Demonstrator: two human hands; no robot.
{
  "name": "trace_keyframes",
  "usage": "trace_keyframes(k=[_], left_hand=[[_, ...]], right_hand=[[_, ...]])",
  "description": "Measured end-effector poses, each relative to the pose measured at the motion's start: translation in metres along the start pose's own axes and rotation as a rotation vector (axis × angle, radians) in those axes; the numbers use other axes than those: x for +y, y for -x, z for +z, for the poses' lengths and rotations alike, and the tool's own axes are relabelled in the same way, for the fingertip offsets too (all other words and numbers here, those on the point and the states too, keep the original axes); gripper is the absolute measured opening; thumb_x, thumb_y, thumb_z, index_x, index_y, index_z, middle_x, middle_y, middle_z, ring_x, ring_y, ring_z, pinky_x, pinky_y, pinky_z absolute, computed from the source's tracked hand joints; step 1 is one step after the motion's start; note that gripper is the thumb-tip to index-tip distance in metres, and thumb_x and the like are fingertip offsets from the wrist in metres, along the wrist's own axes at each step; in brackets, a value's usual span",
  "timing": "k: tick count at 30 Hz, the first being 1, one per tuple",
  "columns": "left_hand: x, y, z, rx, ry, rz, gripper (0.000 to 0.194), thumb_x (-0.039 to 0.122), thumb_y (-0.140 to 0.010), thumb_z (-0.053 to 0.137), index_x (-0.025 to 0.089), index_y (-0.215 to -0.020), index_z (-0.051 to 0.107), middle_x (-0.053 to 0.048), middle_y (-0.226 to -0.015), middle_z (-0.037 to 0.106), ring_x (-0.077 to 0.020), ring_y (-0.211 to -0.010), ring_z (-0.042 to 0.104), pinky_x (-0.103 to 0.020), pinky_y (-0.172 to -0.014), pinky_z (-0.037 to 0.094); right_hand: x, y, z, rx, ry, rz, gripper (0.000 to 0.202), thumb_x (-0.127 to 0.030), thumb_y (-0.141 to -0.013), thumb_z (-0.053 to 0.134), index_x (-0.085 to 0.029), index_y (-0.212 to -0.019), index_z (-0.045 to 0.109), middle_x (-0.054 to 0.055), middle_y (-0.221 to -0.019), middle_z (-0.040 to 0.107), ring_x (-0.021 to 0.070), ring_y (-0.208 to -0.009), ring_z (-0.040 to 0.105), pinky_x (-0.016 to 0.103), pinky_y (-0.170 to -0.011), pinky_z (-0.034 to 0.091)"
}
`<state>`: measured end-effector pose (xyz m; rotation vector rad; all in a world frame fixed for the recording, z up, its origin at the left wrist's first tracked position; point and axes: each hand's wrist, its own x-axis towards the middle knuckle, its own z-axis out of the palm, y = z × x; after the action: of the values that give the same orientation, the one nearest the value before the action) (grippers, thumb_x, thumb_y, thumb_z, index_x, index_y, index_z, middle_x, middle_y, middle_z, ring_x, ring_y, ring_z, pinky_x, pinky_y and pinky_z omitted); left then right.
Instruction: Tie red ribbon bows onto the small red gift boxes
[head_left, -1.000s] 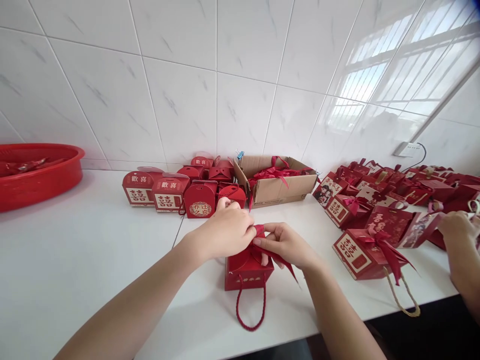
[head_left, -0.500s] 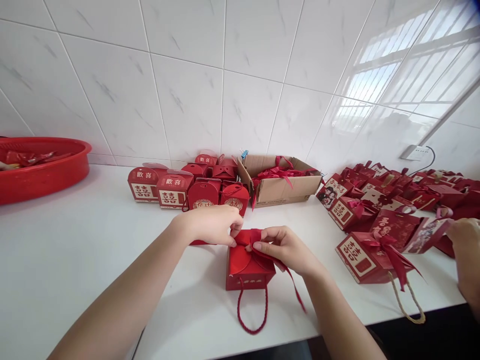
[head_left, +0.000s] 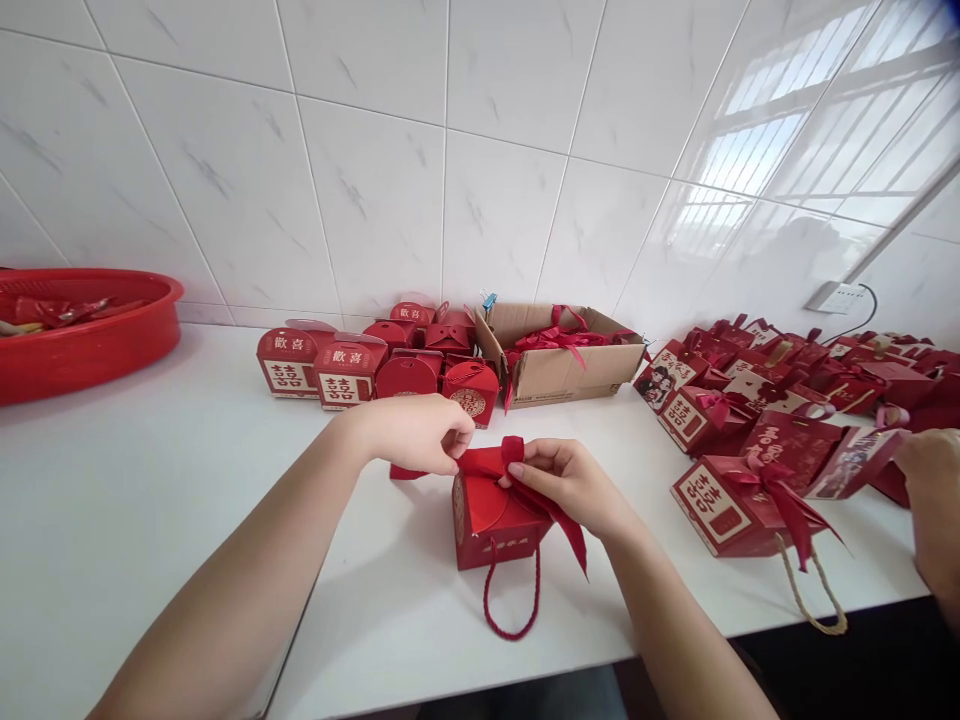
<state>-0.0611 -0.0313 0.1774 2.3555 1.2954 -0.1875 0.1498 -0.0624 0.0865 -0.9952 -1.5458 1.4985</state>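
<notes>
On the white table in front of me is a small red gift box with a red cord handle hanging at its near side. A red ribbon lies across its top, with a loop standing up and a tail slanting down to the right. My left hand, closed in a pinch, holds the ribbon at the box's upper left corner; a red end shows below that hand. My right hand pinches the ribbon loop between thumb and fingers above the box top.
Several red boxes stand behind my left hand. An open cardboard box of red ribbons is by the tiled wall. At right are many decorated boxes and another person's hand. A red basin sits far left.
My left hand has moved slightly left and up, drawing the ribbon along the box top. The loop in my right hand stands higher, and the right tail has shortened.
</notes>
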Motion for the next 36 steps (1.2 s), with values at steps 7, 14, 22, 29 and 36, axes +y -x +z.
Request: trace_keyframes(k=[7,14,22,29,36], left_hand=[[0.008,0.014,0.003,0.159,0.007,0.107,0.014,0.017,-0.07,0.047,0.023,-0.075,0.059,0.0,-0.073,0.06,-0.0135,-0.052,0.05,-0.026,-0.046,0.031],[0.025,0.012,0.015,0.306,0.06,0.312,0.019,0.017,-0.079,0.042,0.022,-0.078,0.061,-0.002,-0.094,0.061,-0.0138,-0.067,0.056,-0.028,-0.056,0.039],[0.029,-0.003,0.019,0.377,0.089,0.436,0.028,0.014,-0.086,0.037,0.022,-0.084,0.063,0.0,-0.088,0.064,-0.0148,-0.079,0.058,-0.027,-0.066,0.043],[0.033,-0.014,0.027,0.441,0.222,0.499,0.03,0.018,-0.091,0.037,0.026,-0.116,0.051,-0.001,-0.102,0.063,-0.0142,-0.086,0.059,-0.026,-0.076,0.046],[0.021,-0.044,0.038,0.59,0.322,0.441,0.035,0.016,-0.087,0.043,0.026,-0.121,0.043,-0.001,-0.094,0.058,-0.0121,-0.081,0.059,-0.025,-0.074,0.048]], right_hand=[[-0.003,0.002,0.006,0.092,0.036,0.041,0.027,-0.04,-0.077,0.065,-0.015,-0.086,0.07,0.007,-0.084,0.072,0.0162,-0.072,0.065,0.026,-0.064,0.052],[-0.002,0.004,0.014,0.199,0.193,-0.086,0.018,-0.027,-0.078,0.056,-0.018,-0.081,0.072,0.003,-0.075,0.068,0.0138,-0.064,0.058,0.024,-0.056,0.043],[0.004,0.001,0.016,0.27,0.338,-0.087,0.015,-0.024,-0.073,0.054,-0.017,-0.061,0.06,-0.001,-0.055,0.051,0.0093,-0.051,0.037,0.024,-0.047,0.026],[0.003,0.001,0.015,0.231,0.296,-0.032,0.016,-0.024,-0.074,0.054,-0.017,-0.059,0.054,-0.002,-0.053,0.049,0.0082,-0.047,0.036,0.022,-0.043,0.024],[0.004,-0.001,0.018,0.181,0.258,-0.103,0.024,-0.035,-0.081,0.056,-0.015,-0.073,0.065,0.003,-0.065,0.063,0.0116,-0.053,0.049,0.024,-0.048,0.035]])
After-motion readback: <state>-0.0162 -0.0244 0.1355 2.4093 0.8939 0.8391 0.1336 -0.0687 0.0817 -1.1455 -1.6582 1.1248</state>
